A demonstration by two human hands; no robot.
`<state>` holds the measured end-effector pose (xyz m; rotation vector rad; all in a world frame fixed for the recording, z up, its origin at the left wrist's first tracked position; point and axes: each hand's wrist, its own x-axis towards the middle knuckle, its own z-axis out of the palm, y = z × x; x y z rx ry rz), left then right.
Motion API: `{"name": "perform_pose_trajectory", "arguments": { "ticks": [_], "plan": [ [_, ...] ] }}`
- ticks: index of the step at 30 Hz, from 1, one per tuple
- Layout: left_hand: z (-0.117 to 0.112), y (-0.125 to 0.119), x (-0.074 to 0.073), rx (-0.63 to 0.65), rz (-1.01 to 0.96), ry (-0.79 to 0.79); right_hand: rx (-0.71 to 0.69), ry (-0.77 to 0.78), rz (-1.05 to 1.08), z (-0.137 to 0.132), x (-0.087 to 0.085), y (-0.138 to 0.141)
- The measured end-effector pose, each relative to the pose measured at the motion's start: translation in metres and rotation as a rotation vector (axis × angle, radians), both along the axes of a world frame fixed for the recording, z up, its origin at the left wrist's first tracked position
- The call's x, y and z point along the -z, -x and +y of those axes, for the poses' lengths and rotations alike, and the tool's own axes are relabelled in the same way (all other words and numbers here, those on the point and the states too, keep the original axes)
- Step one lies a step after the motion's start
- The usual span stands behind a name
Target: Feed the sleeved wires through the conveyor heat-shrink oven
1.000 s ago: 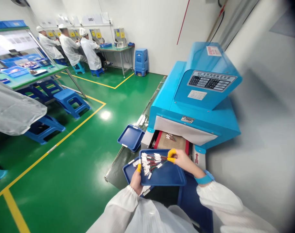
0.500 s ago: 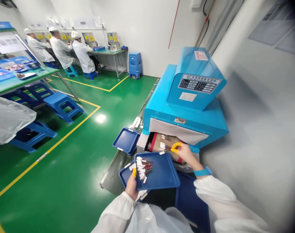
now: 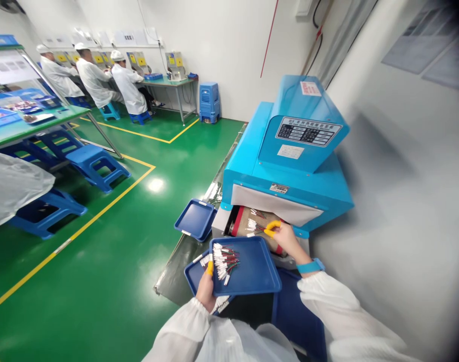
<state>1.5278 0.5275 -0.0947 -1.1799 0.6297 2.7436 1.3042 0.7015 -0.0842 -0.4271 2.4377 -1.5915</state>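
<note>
A worker's right hand [image 3: 286, 240] pinches a small bunch of wire leads [image 3: 255, 227], red and dark with white connector ends, between fingertips capped in yellow finger cots [image 3: 271, 229], directly above a brown mesh conveyor belt [image 3: 252, 220] with red edges. The left hand [image 3: 205, 291] grips the near edge of a blue plastic tray [image 3: 257, 269], its yellow-capped thumb [image 3: 210, 268] hooked over the rim and the other fingers hidden beneath. A bundle of matching leads [image 3: 224, 261] lies on that tray, just beside the thumb. A second blue tray [image 3: 193, 276] sits partly under the first, below the left fingers, with more white connectors [image 3: 220, 304] poking out at its edge. Past the right fingertips, the belt runs under a pale flap [image 3: 274, 200] into a bright blue machine [image 3: 289, 151], and a few more leads [image 3: 258, 213] lie on the belt at its mouth. Left of those fingers, a third blue tray [image 3: 194, 219] rests tilted beside a steel chute [image 3: 180, 266]. A blue wristband [image 3: 310, 265] circles the right wrist below a white sleeve [image 3: 327, 301]. Far beyond the fingers, three co-workers [image 3: 127, 88] in white coats and caps sit at a bench on a green floor [image 3: 157, 266] marked with yellow lines.
</note>
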Motion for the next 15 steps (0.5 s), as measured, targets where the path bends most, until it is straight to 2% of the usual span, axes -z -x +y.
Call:
{"name": "perform_pose_trajectory", "arguments": {
  "ticks": [3, 10, 15],
  "plan": [
    [0.000, -0.002, -0.003, 0.002, -0.006, 0.000, 0.058, -0.049, 0.016, 0.000, 0.005, 0.005],
    [0.001, -0.005, -0.004, 0.004, 0.012, -0.017, 0.158, -0.111, 0.084, 0.000, 0.031, 0.015],
    [0.001, -0.006, -0.001, -0.016, -0.021, 0.003, 0.194, -0.237, 0.105, 0.000, 0.034, 0.012]
  ]
}}
